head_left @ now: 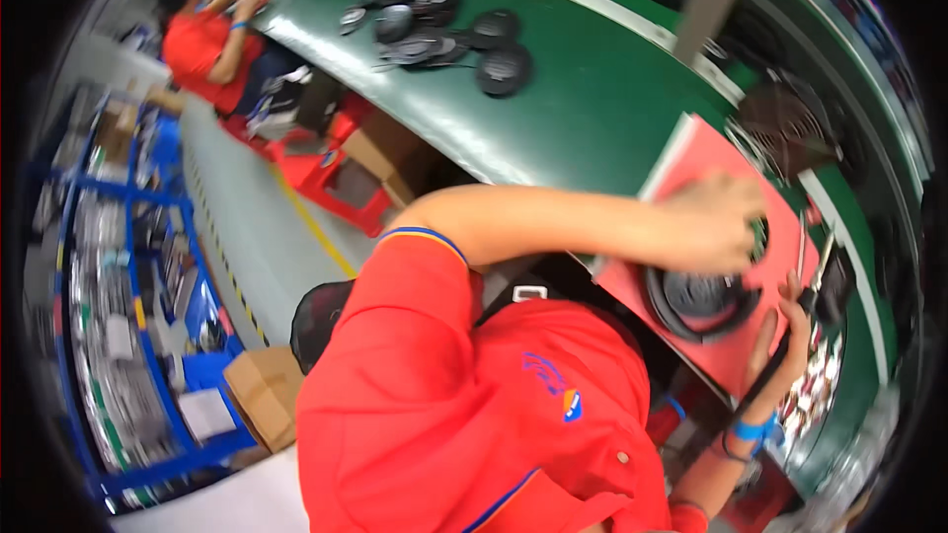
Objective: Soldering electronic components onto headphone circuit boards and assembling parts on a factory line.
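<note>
A pink pad point(681, 163) lies on the green bench in front of me. On it rests a round black cup-like part point(699, 294) with a curved black rim, partly covered by my left forearm. My left hand point(713, 222) is over the pad, just beyond this part. Its fingers are smeared by motion, and a small dark, greenish round piece point(758, 239) shows beside the fingertips. At the pad's right edge, my right hand point(785, 341) is closed around a slim black-handled tool point(809, 299) with a thin pale shaft; its exact kind is unclear.
Several round black parts point(425, 15) are heaped farther along the green bench point(583, 89). A brown fan-like grille point(785, 128) stands beyond the pad. At left, a person in red point(207, 49) works at the bench. Blue shelving point(148, 336) stands across the aisle.
</note>
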Demonstrator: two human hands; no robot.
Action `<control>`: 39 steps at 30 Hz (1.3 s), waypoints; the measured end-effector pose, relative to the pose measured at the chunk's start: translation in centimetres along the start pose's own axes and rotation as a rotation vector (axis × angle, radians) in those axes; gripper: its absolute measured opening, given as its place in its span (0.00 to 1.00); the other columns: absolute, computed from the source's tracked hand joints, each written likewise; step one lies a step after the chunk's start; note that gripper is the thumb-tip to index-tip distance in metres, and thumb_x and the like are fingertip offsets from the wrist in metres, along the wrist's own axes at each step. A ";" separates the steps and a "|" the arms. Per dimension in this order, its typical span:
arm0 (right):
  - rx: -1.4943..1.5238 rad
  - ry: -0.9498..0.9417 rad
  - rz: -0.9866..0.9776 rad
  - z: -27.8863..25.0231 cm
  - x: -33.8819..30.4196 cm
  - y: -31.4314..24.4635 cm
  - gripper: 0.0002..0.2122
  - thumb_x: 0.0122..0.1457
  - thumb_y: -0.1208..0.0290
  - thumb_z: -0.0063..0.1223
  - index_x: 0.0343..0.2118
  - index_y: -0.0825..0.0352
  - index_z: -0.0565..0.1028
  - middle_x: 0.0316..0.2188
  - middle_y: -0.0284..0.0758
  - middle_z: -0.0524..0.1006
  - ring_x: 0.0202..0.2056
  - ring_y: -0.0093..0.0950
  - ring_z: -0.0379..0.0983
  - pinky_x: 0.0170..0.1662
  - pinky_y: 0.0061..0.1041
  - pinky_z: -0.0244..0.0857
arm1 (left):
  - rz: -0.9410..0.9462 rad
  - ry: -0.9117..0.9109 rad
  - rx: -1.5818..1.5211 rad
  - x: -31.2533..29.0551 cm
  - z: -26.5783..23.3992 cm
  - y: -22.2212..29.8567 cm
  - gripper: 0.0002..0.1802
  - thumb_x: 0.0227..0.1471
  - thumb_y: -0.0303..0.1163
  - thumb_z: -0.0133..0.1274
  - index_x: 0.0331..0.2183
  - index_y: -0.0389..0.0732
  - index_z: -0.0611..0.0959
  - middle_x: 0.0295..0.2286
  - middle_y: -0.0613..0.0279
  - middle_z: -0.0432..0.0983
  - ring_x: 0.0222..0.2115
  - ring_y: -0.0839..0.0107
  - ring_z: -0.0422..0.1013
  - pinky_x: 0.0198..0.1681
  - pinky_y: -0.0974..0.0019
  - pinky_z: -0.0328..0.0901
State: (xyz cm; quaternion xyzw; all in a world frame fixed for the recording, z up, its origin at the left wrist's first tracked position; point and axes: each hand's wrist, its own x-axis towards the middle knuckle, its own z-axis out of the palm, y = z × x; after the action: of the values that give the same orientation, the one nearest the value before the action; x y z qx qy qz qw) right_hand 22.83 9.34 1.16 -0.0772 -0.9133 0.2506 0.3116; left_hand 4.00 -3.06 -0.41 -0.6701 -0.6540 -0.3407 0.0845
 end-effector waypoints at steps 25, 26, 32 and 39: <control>0.087 -0.221 -0.323 2.7 4.3 -0.5 0.11 0.44 0.88 0.52 0.32 0.67 0.71 0.37 0.46 0.77 0.36 0.43 0.76 0.39 0.33 0.70 | -0.904 0.046 0.098 -7.6 -17.6 -23.8 0.11 0.46 0.32 0.51 0.32 0.37 0.82 0.33 0.49 0.78 0.35 0.59 0.74 0.39 0.61 0.66; 0.091 -0.204 -0.308 2.6 4.1 -0.2 0.11 0.45 0.87 0.52 0.32 0.68 0.71 0.37 0.45 0.77 0.38 0.42 0.76 0.41 0.33 0.70 | -0.836 0.168 0.030 -7.3 -17.4 -21.6 0.11 0.47 0.32 0.51 0.30 0.34 0.80 0.28 0.51 0.78 0.30 0.63 0.74 0.35 0.65 0.67; 0.141 -0.176 -0.282 2.5 5.1 0.1 0.13 0.45 0.89 0.54 0.34 0.68 0.71 0.39 0.43 0.78 0.35 0.37 0.77 0.36 0.26 0.70 | -0.780 -0.036 -0.480 -1.0 -15.6 -7.1 0.10 0.49 0.26 0.52 0.34 0.31 0.80 0.25 0.67 0.75 0.26 0.81 0.67 0.32 0.76 0.64; 0.464 0.040 0.006 2.3 5.2 -1.2 0.15 0.49 0.88 0.54 0.39 0.69 0.66 0.39 0.46 0.76 0.38 0.29 0.75 0.41 0.22 0.69 | -0.699 -0.257 -0.996 3.2 -6.5 -0.6 0.07 0.50 0.28 0.54 0.31 0.33 0.79 0.23 0.70 0.73 0.23 0.85 0.66 0.27 0.79 0.63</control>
State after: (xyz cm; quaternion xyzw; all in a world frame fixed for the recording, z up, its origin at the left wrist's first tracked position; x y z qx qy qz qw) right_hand 17.36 8.95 2.95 -0.0112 -0.8246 0.4532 0.3386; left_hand 0.90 -4.01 6.10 -0.4109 -0.6023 -0.5290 -0.4342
